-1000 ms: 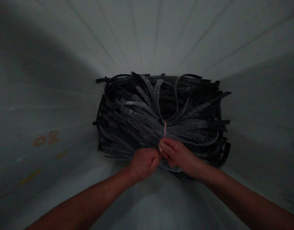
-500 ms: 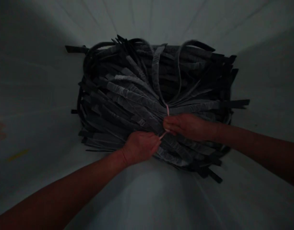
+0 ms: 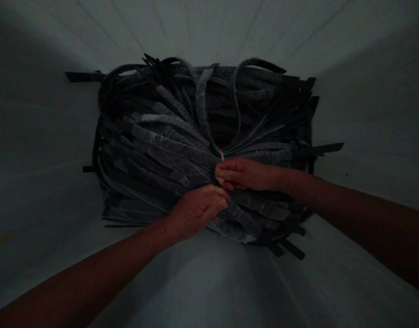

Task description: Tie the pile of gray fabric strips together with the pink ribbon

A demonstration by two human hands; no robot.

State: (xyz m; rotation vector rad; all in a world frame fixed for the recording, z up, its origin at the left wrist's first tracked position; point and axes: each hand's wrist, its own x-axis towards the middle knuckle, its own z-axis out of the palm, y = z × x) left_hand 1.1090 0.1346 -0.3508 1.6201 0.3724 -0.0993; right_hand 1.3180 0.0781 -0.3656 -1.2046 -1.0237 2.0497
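A large bundle of dark grey, flat strips (image 3: pixel 168 141) lies on its side, gathered in at the middle by a pale pink tie (image 3: pixel 222 156). My right hand (image 3: pixel 241 173) pinches the tie just below where it crosses the strips. Close beside it on the lower left, my left hand (image 3: pixel 199 207) is closed in front of the bundle. A small pink bit shows under its fingers, so it seems to grip the tie's other end. The stretch of tie between the hands is hidden by the fingers.
Pale sheet-like walls (image 3: pixel 366 114) with creases rise around the bundle on all sides. Several strip ends stick out left and right, one long strip end (image 3: pixel 327 149) reaching toward the right wall. A yellow mark (image 3: pixel 1 240) is at the lower left. The light is dim.
The view has shifted, so the bundle appears further left. My hands have come closer together, and the length of tie seen between them before is now covered.
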